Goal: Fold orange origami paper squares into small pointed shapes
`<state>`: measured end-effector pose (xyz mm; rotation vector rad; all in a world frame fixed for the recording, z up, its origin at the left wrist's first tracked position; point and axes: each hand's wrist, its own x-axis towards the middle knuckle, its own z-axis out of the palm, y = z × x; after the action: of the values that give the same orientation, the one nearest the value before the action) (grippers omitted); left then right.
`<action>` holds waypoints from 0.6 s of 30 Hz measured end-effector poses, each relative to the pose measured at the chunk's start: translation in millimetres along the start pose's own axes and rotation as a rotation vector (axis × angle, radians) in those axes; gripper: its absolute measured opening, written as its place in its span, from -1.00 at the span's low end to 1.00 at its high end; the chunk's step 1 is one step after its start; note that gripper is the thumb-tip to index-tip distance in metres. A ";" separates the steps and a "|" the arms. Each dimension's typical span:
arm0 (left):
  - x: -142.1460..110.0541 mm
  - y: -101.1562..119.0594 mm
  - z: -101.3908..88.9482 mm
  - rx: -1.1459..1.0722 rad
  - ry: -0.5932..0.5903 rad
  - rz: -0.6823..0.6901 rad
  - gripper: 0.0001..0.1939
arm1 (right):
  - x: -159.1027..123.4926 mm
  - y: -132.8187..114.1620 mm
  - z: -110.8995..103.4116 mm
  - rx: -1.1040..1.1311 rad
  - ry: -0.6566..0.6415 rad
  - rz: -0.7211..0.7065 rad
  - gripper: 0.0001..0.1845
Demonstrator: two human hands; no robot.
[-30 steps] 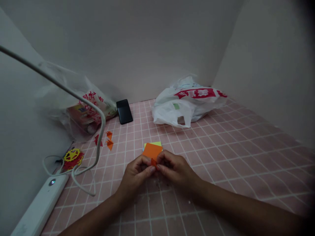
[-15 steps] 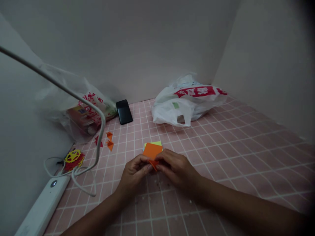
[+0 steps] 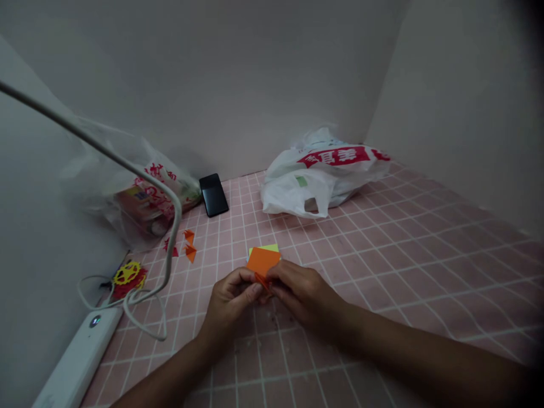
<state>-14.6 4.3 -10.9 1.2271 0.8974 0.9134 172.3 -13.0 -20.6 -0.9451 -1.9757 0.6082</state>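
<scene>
Between my two hands is a small folded piece of orange paper (image 3: 262, 280), partly covered by fingers. My left hand (image 3: 236, 293) pinches its left side with thumb and forefinger. From the right, my right hand (image 3: 302, 289) has its fingers closed on the other side of the fold. Just beyond the fingertips lies a stack of square paper sheets, an orange sheet (image 3: 264, 260) on top and a yellow-green sheet (image 3: 272, 247) showing behind it. Farther left on the cloth are folded orange paper pieces (image 3: 190, 253) and a red folded one (image 3: 170, 247).
A black phone (image 3: 214, 195) lies near the wall. To its left sits a clear plastic bag (image 3: 140, 198), to its right a white bag (image 3: 293, 190). A white cable (image 3: 173, 238) hangs over a white device (image 3: 80, 357), near yellow and red gear-shaped pieces (image 3: 127, 273). Pink checked cloth (image 3: 408, 266) covers the table.
The folded paper has turned a little between my fingertips, and less of its lower point shows. My right fingers have shifted slightly. The view has moved a touch.
</scene>
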 end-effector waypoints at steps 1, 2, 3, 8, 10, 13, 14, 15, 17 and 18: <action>-0.1 1.8 -0.2 0.025 0.003 0.010 -0.82 | 0.0 0.1 -0.2 0.009 -0.013 0.000 -0.89; -0.1 3.3 -0.4 0.051 0.004 0.019 -0.81 | -0.1 0.2 -0.4 0.010 -0.021 -0.003 -0.89; -0.2 4.3 -0.4 0.075 0.003 0.028 -0.80 | -0.2 0.1 -0.6 0.010 -0.027 -0.010 -0.89; 0.1 2.1 -0.5 0.085 -0.022 0.064 -0.86 | -0.5 -1.7 -1.2 -0.014 0.009 -0.029 -0.87; 0.6 -0.1 -1.1 0.046 -0.027 0.058 -0.89 | -0.7 -2.1 -1.1 -0.040 0.010 -0.021 -0.88; 0.3 -1.1 -1.7 0.038 -0.046 0.076 -0.94 | -1.0 -1.8 -1.0 -0.056 0.049 -0.001 -0.88; -0.1 -0.9 -1.7 0.059 -0.056 0.093 -0.96 | -1.1 -1.7 -1.1 -0.051 0.063 0.014 -0.87; -0.6 -0.5 -1.6 0.085 -0.066 0.110 -0.98 | -1.1 -1.6 -1.2 -0.040 0.071 0.034 -0.87; -1.5 -0.1 -1.4 0.135 -0.071 0.133 -0.96 | -1.0 -2.0 -1.6 -0.003 0.076 0.092 -0.89; -1.7 -0.3 -1.4 0.150 -0.072 0.143 -0.95 | -0.8 -2.4 -1.9 0.019 0.075 0.123 -0.90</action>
<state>-16.5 3.2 -11.3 1.4594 0.8414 0.9214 173.3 -14.9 -18.3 -1.0681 -1.8527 0.6494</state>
